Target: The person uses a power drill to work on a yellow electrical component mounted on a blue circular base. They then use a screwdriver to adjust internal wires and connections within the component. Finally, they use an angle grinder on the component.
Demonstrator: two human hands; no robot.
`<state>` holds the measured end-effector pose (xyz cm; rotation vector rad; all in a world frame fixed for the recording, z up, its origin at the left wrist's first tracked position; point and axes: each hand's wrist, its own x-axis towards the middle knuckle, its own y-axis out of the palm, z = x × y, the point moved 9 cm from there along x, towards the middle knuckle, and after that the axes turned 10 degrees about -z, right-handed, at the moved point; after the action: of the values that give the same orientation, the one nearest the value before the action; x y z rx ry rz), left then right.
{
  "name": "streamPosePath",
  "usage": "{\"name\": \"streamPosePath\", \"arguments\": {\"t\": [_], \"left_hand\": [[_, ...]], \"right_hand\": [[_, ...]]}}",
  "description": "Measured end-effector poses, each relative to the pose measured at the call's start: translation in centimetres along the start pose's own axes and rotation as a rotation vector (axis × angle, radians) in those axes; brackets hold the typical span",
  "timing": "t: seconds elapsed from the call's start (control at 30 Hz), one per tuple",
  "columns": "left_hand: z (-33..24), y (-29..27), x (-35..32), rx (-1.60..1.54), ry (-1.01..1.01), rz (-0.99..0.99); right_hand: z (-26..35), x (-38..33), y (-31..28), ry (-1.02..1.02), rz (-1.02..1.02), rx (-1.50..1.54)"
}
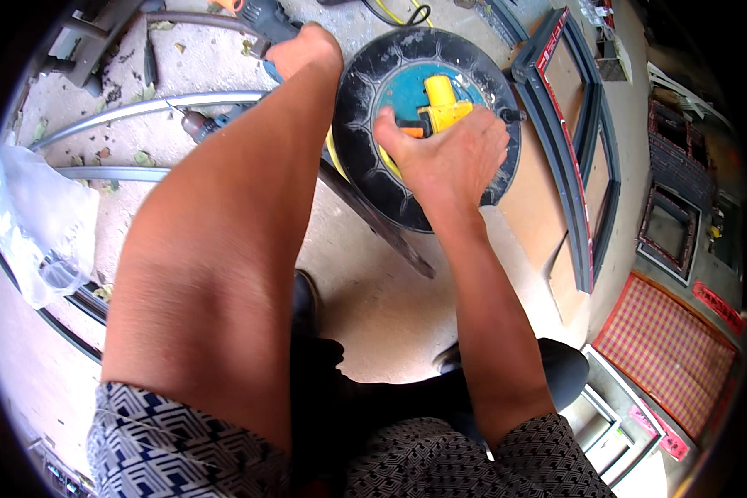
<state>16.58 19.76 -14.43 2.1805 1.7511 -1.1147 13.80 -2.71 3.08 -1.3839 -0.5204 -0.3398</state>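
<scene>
My left hand (pixel 309 51) reaches far forward, its fingers closed round a dark blue-grey power tool (pixel 266 18). The tool is partly cut off at the top edge, and I cannot tell its exact kind. Below it my right hand (pixel 465 153) is over the centre of a black cable reel (pixel 361 158) with a teal hub (pixel 400 87). Its fingers close on a yellow plug (pixel 441 93) at the hub, thumb to the left. An orange and black piece (pixel 412 128) shows between thumb and fingers. The fingertips of my right hand are partly hidden.
A drill (pixel 197 126) lies left of the reel beside curved metal strips (pixel 153 106). A clear plastic bag (pixel 37 220) is at the far left. Dark window frames (pixel 566 166) lie at right, near a checked mat (pixel 666 336). A dark bar (pixel 382 222) passes under the reel.
</scene>
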Motion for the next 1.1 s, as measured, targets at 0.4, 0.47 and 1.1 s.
{"name": "streamPosePath", "arguments": {"t": [0.4,0.47,1.1], "left_hand": [[-0.8,0.2,-0.7,-0.35,-0.249,0.196],[-0.8,0.0,-0.2,-0.357,-0.271,0.202],[-1.3,-0.2,1.6,-0.394,-0.256,0.223]], "right_hand": [[-0.3,-0.3,-1.0,-0.097,0.037,0.055],[-0.1,-0.3,-0.8,-0.085,0.084,0.067],[-0.1,-0.6,-1.2,-0.09,0.096,0.121]]}}
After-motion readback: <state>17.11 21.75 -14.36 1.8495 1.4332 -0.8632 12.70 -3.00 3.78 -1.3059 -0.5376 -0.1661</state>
